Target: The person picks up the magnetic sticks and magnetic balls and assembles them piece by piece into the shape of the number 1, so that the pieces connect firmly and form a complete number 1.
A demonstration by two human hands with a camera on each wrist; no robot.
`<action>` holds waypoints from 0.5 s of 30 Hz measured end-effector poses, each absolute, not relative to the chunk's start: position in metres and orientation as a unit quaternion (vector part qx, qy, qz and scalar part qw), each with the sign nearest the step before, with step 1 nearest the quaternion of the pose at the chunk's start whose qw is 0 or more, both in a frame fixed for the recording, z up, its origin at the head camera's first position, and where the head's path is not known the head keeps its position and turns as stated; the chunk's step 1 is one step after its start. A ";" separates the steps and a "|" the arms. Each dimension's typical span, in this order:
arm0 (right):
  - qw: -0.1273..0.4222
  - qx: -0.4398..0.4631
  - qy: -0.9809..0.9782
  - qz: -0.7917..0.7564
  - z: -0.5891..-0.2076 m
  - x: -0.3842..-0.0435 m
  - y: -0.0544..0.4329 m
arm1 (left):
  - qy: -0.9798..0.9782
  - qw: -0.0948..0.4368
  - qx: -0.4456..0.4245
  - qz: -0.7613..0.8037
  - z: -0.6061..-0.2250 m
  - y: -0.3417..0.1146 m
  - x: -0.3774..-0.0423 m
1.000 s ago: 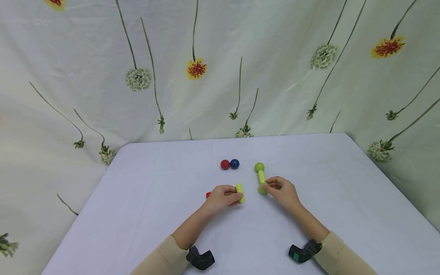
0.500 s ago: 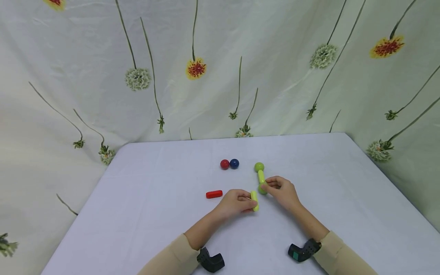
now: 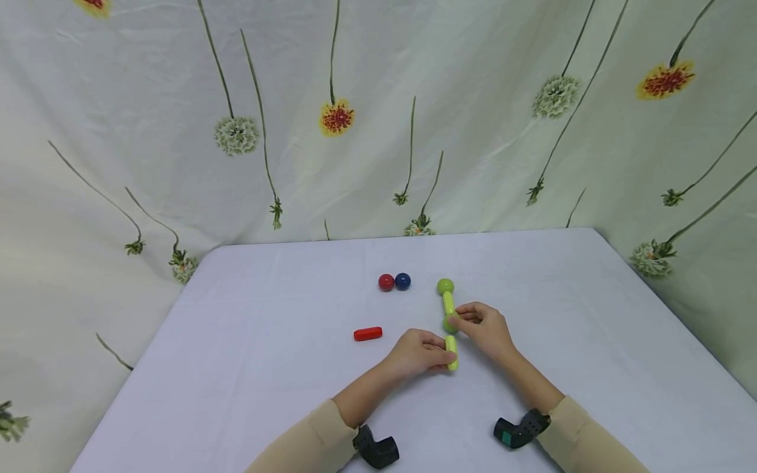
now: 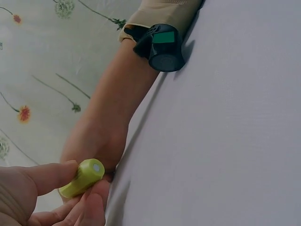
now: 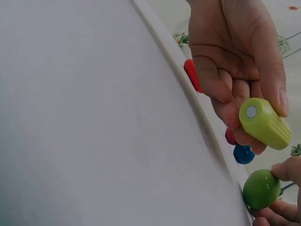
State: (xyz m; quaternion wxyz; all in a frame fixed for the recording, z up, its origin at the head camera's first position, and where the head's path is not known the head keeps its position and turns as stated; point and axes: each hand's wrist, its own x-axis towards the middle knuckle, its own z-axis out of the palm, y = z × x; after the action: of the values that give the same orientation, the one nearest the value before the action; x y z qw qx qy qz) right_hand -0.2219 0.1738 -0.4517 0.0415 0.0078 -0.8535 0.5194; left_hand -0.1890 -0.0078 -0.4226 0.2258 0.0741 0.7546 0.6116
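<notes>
My left hand (image 3: pixel 416 353) pinches a yellow-green toy rod (image 3: pixel 451 345) between thumb and fingers, just below the near green ball. A small silvery disc shows in the end of this ridged rod (image 5: pixel 267 125) in the right wrist view. With thumb and fingers, my right hand (image 3: pixel 486 330) grips the near green ball (image 5: pixel 261 189). In the head view that ball joins a second yellow-green rod (image 3: pixel 448 303), which has another green ball (image 3: pixel 445 286) at its far end. The held rod looks very close to the near ball; whether they touch I cannot tell.
A red rod (image 3: pixel 368 334) lies left of my left hand. Farther back, a red ball (image 3: pixel 386 282) and a blue ball (image 3: pixel 403 281) sit side by side. The white-covered table (image 3: pixel 266 368) ends at a flowered cloth backdrop (image 3: pixel 367 177).
My left hand has carried the yellow-green rod rightward and slightly nearer, bringing it under the near green ball. The red rod has come into full view. My right hand stays put.
</notes>
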 end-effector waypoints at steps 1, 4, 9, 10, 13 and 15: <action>0.042 0.008 -0.853 0.520 -0.452 -0.222 0.174 | 0.753 0.227 0.074 0.613 -0.423 -0.007 -0.189; 0.042 0.007 -0.851 0.524 -0.451 -0.222 0.173 | 0.749 0.227 0.071 0.618 -0.426 -0.004 -0.190; 0.045 0.004 -0.853 0.520 -0.451 -0.222 0.173 | 0.762 0.216 0.065 0.606 -0.428 0.000 -0.192; 0.045 0.003 -0.853 0.520 -0.451 -0.222 0.173 | 0.768 0.213 0.065 0.601 -0.428 0.000 -0.192; 0.045 0.001 -0.855 0.517 -0.450 -0.222 0.173 | 0.786 0.198 0.068 0.581 -0.429 0.002 -0.192; 0.045 0.000 -0.854 0.518 -0.450 -0.222 0.173 | 0.801 0.190 0.072 0.564 -0.429 0.004 -0.192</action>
State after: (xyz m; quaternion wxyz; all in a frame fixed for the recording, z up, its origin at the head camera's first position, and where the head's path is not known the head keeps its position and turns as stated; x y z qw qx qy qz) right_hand -0.2224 0.1728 -0.4498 0.0448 0.0000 -0.8540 0.5184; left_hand -0.1919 0.0037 -0.4291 0.1899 0.0715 0.8006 0.5637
